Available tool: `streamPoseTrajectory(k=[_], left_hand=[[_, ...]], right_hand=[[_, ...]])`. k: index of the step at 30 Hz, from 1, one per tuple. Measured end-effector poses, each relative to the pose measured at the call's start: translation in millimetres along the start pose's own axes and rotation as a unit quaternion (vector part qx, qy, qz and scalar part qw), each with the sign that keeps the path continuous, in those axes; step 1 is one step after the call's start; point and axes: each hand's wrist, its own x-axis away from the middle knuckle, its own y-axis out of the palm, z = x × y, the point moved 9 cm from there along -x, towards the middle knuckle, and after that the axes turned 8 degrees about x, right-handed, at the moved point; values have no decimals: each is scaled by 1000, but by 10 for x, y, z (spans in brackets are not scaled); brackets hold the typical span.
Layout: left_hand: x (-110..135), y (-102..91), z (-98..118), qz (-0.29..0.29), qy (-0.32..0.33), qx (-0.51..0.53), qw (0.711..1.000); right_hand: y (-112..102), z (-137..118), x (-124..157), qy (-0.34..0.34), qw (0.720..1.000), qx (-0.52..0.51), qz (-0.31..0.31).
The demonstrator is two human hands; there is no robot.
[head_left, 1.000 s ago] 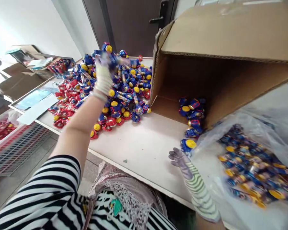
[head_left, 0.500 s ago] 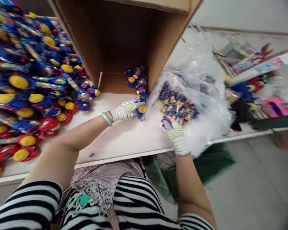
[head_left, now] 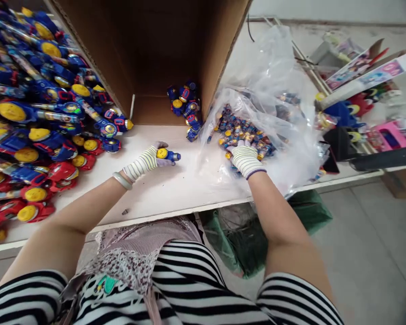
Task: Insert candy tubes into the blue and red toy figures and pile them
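Observation:
My left hand (head_left: 149, 159), in a striped glove, is closed around a blue toy (head_left: 169, 156) with a round yellow cap, just above the white table. The toy's narrow blue end points right. My right hand (head_left: 245, 158), gloved the same way, reaches into a clear plastic bag (head_left: 206, 155) on the right. It presses onto a pile of small printed tubes (head_left: 238, 131) with yellow and blue ends. Its fingertips are lost among the tubes, so whether it grips any is hidden.
A tall open cardboard box (head_left: 152, 108) lies on its side behind my hands, with several blue toys (head_left: 186, 106) at its right wall. Blue and red toys (head_left: 37, 135) are heaped at left. Printed cartons (head_left: 368, 81) stand at right. A green sack (head_left: 246, 243) is below the table edge (head_left: 176, 214).
My left hand has moved left, away from the box opening, bringing the blue toy along. My right hand has gone forward onto the tubes in the bag. The view has shifted slightly.

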Motion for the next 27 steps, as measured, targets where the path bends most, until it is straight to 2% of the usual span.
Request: streamPoseTrajectory(k=[4,8,11,13,18,23,25,27], left_hand=[[150,-58,101,11,27,-15,999],[299,49,192,-29,59,-16,998],[361,119,274,-54,64,-72,994],[383,110,340,-53,63,-101,992],[444,83,432,-76,70,-84,991],[489,154,440,-126,100,-121,979],[497,193,468,-142,120,-147,971],[509,236,521,-160,151,-162,962]], right_hand=[[-279,-414,293,-82,992,-60,71],[-510,-1114,773,-171,968,-176,55],[-697,-1534,1011,-221,961,-157,46],[-778,-1694,1088,-249,960,-119,35],[-868,-1746,1128,-246,967,-55,27],[-858,-1745,1185,-245,966,-73,30],[-807,-1725,1194,-238,962,-132,26],[-700,-1692,1185,-222,938,-266,1]])
